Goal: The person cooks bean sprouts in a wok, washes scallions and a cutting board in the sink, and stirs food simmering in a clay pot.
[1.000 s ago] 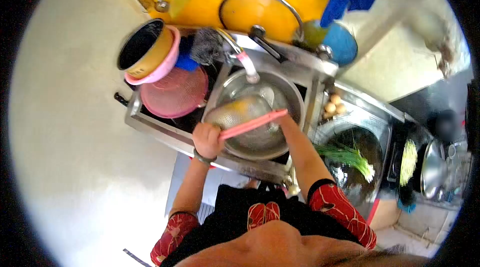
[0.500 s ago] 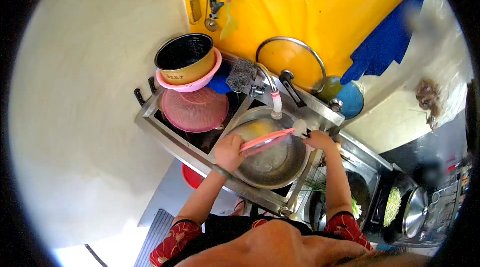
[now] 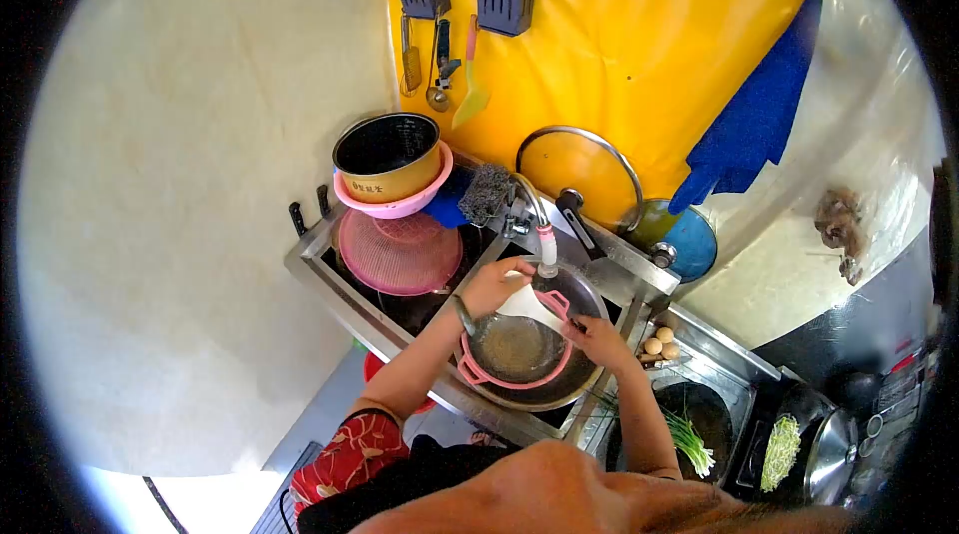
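Observation:
My right hand (image 3: 596, 339) is closed round the dark handle of a white, broad-headed utensil (image 3: 534, 306), which looks like a scoop or ladle. The fingers of my left hand (image 3: 495, 286) are closed at the far end of its white head. Below both hands, a pink-rimmed strainer (image 3: 470, 366) with side handles sits inside the round metal basin (image 3: 582, 382). The tap (image 3: 546, 246), with its pink and white nozzle, hangs over the basin's back edge.
Left of the basin are a pink mesh cover (image 3: 400, 256) and a rice cooker pot (image 3: 388, 159) in a pink bowl. Eggs (image 3: 661, 342), spring onions (image 3: 691, 442) and a tray of sprouts (image 3: 781, 454) lie to the right. A glass lid (image 3: 584, 179) leans behind.
The pink-rimmed strainer has gone from my left hand down into the basin. My left hand has moved to the white utensil, which has come left over the basin. The view has shifted.

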`<state>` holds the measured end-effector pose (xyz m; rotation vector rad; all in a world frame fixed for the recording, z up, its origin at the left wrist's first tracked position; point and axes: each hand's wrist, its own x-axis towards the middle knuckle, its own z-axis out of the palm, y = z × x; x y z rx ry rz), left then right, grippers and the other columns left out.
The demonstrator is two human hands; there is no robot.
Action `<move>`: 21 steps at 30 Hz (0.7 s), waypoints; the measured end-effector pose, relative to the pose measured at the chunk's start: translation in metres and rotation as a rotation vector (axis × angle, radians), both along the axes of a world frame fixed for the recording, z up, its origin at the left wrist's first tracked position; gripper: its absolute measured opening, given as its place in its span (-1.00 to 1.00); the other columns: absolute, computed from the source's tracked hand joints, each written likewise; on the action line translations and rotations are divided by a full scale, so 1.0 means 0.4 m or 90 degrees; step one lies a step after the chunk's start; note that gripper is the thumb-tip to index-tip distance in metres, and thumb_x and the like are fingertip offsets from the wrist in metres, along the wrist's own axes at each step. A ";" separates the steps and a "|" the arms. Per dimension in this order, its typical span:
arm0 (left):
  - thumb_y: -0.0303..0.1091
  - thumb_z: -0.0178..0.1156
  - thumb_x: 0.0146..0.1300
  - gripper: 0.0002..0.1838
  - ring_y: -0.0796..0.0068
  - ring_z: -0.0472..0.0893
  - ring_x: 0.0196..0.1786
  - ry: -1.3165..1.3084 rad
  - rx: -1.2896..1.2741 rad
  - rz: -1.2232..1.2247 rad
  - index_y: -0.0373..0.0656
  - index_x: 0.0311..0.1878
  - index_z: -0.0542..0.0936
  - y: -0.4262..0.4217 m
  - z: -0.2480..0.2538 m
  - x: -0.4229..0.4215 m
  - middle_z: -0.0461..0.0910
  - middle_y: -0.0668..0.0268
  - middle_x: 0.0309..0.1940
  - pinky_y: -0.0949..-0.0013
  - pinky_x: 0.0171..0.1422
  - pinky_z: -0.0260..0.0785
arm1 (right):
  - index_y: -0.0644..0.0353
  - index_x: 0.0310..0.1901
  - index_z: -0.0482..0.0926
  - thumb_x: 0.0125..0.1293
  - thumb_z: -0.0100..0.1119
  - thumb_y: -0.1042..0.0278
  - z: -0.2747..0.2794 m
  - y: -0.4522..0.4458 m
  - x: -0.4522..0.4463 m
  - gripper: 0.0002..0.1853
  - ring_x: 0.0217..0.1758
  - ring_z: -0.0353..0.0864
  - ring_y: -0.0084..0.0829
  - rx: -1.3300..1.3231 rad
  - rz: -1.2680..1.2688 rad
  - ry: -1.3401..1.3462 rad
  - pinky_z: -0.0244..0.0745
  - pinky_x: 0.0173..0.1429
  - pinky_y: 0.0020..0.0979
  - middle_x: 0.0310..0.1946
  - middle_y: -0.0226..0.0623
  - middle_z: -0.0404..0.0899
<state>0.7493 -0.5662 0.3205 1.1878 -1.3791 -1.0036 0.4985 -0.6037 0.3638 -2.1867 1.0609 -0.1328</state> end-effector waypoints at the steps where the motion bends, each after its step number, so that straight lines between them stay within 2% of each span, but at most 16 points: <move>1: -0.29 0.14 0.25 -0.65 0.59 0.52 -0.29 -0.117 -0.016 0.004 -0.18 0.07 0.43 0.002 0.004 0.002 0.57 0.30 -0.22 0.50 -0.20 0.39 | 0.31 -0.15 0.55 0.29 0.05 -0.02 0.008 -0.008 -0.003 -0.54 -0.39 0.54 -0.23 -0.017 -0.030 -0.027 0.38 -0.25 -0.27 -0.48 0.01 0.54; 3: -0.28 0.19 0.22 -0.72 0.58 0.54 -0.26 -0.070 0.021 -0.077 -0.23 -0.07 0.52 -0.009 -0.040 0.015 0.59 0.33 -0.27 0.43 -0.18 0.41 | 0.33 -0.16 0.54 0.29 0.05 0.00 0.020 -0.020 -0.022 -0.55 -0.39 0.53 -0.24 -0.040 -0.096 -0.069 0.38 -0.22 -0.27 -0.48 0.01 0.53; 5: -0.23 0.21 0.21 -0.73 0.57 0.55 -0.26 -0.043 0.178 -0.048 -0.22 -0.14 0.56 0.010 -0.002 0.004 0.59 0.32 -0.30 0.43 -0.18 0.42 | 0.34 -0.20 0.53 0.30 0.06 0.08 -0.024 -0.049 -0.036 -0.61 -0.41 0.49 -0.30 -0.081 -0.116 -0.091 0.37 -0.21 -0.30 -0.47 -0.06 0.53; 6: -0.18 0.19 0.22 -0.70 0.56 0.56 -0.29 -0.103 0.055 -0.002 -0.23 -0.14 0.57 -0.010 -0.074 0.015 0.60 0.29 -0.32 0.43 -0.20 0.41 | 0.33 -0.11 0.51 0.28 0.05 -0.02 -0.015 -0.052 -0.039 -0.52 -0.22 0.51 -0.14 -0.050 -0.098 -0.081 0.38 -0.10 -0.24 -0.30 0.05 0.53; 7: -0.10 0.11 0.25 -0.65 0.20 0.54 -0.43 -0.142 0.023 0.058 -0.25 -0.33 0.58 -0.009 -0.052 0.005 0.53 0.10 -0.49 0.27 -0.31 0.36 | 0.33 -0.02 0.50 0.26 0.05 -0.11 -0.001 -0.053 -0.042 -0.43 -0.03 0.54 0.01 -0.016 -0.079 -0.068 0.40 0.00 -0.19 -0.13 0.16 0.54; 8: -0.11 0.11 0.25 -0.66 0.30 0.54 -0.45 -0.272 -0.102 0.066 -0.25 -0.37 0.57 -0.024 -0.074 0.023 0.53 0.16 -0.53 0.29 -0.36 0.34 | 0.35 0.03 0.46 0.26 0.05 -0.12 0.051 -0.043 -0.040 -0.40 0.05 0.49 0.01 0.063 -0.055 -0.081 0.36 0.09 -0.22 -0.06 0.17 0.50; 9: -0.15 0.10 0.28 -0.66 0.50 0.51 -0.47 -0.243 -0.037 0.126 -0.27 -0.41 0.55 -0.031 -0.086 0.018 0.51 0.25 -0.57 0.38 -0.40 0.31 | 0.37 0.08 0.43 0.26 0.05 -0.12 0.089 -0.033 -0.044 -0.36 0.14 0.44 0.00 0.146 -0.032 -0.091 0.32 0.18 -0.25 0.01 0.17 0.47; 10: -0.19 0.09 0.30 -0.67 0.66 0.46 -0.48 0.076 0.140 0.118 -0.29 -0.43 0.53 -0.030 -0.080 -0.001 0.51 0.36 -0.56 0.46 -0.43 0.28 | 0.32 -0.04 0.46 0.29 0.04 -0.01 0.018 -0.049 -0.062 -0.51 -0.17 0.41 -0.28 0.053 -0.048 -0.133 0.31 -0.08 -0.35 -0.28 -0.08 0.48; 11: -0.24 0.07 0.31 -0.69 0.68 0.45 -0.51 0.176 0.137 0.134 -0.29 -0.45 0.53 -0.029 -0.070 -0.023 0.53 0.41 -0.55 0.49 -0.43 0.27 | 0.30 -0.10 0.47 0.32 0.03 0.03 -0.013 -0.062 -0.070 -0.58 -0.33 0.40 -0.41 -0.003 -0.077 -0.132 0.31 -0.22 -0.40 -0.43 -0.23 0.47; 12: -0.25 0.07 0.31 -0.72 0.69 0.46 -0.48 0.176 0.145 0.125 -0.28 -0.41 0.53 -0.031 -0.070 -0.036 0.53 0.43 -0.52 0.51 -0.40 0.28 | 0.28 -0.16 0.49 0.34 0.03 0.08 -0.044 -0.075 -0.078 -0.65 -0.49 0.38 -0.55 -0.058 -0.108 -0.128 0.30 -0.36 -0.45 -0.59 -0.38 0.47; 14: -0.29 0.07 0.30 -0.78 0.69 0.47 -0.42 0.184 0.160 0.072 -0.27 -0.32 0.54 -0.014 -0.068 -0.057 0.53 0.43 -0.46 0.53 -0.34 0.30 | 0.28 -0.18 0.50 0.34 0.03 0.11 0.026 -0.066 -0.078 -0.66 -0.50 0.41 -0.56 0.030 -0.150 -0.154 0.31 -0.37 -0.45 -0.59 -0.38 0.47; 16: -0.32 0.08 0.29 -0.82 0.68 0.48 -0.37 0.206 0.163 -0.020 -0.26 -0.23 0.53 -0.003 -0.061 -0.085 0.53 0.42 -0.41 0.53 -0.28 0.33 | 0.29 -0.18 0.50 0.33 0.04 0.12 0.000 -0.080 -0.102 -0.66 -0.48 0.45 -0.55 0.073 -0.166 -0.159 0.33 -0.35 -0.45 -0.58 -0.37 0.48; 18: -0.34 0.11 0.27 -0.82 0.66 0.49 -0.32 0.103 0.130 -0.051 -0.26 -0.18 0.51 0.000 -0.113 -0.095 0.53 0.40 -0.38 0.52 -0.22 0.34 | 0.29 -0.18 0.51 0.32 0.04 0.11 -0.050 -0.097 -0.141 -0.66 -0.45 0.48 -0.54 0.071 -0.170 -0.162 0.35 -0.31 -0.46 -0.57 -0.34 0.50; 19: -0.35 0.12 0.26 -0.81 0.64 0.49 -0.30 0.053 0.110 -0.069 -0.26 -0.16 0.50 0.002 -0.124 -0.101 0.52 0.39 -0.36 0.52 -0.20 0.34 | 0.30 -0.16 0.51 0.32 0.04 0.11 0.000 -0.079 -0.142 -0.66 -0.38 0.55 -0.50 0.095 -0.146 -0.103 0.40 -0.24 -0.45 -0.50 -0.27 0.56; 20: -0.36 0.15 0.23 -0.83 0.59 0.51 -0.29 -0.052 0.110 -0.064 -0.26 -0.19 0.50 0.005 -0.134 -0.109 0.52 0.38 -0.37 0.49 -0.17 0.36 | 0.29 -0.15 0.51 0.32 0.04 0.12 -0.024 -0.084 -0.161 -0.66 -0.36 0.58 -0.46 0.060 -0.106 -0.081 0.41 -0.23 -0.45 -0.47 -0.23 0.58; 21: -0.35 0.16 0.22 -0.84 0.58 0.52 -0.30 0.038 0.152 -0.090 -0.24 -0.22 0.50 0.004 -0.187 -0.112 0.52 0.37 -0.39 0.48 -0.20 0.37 | 0.29 -0.14 0.50 0.32 0.04 0.13 -0.046 -0.089 -0.185 -0.67 -0.33 0.60 -0.43 0.025 -0.068 -0.057 0.42 -0.21 -0.44 -0.43 -0.20 0.60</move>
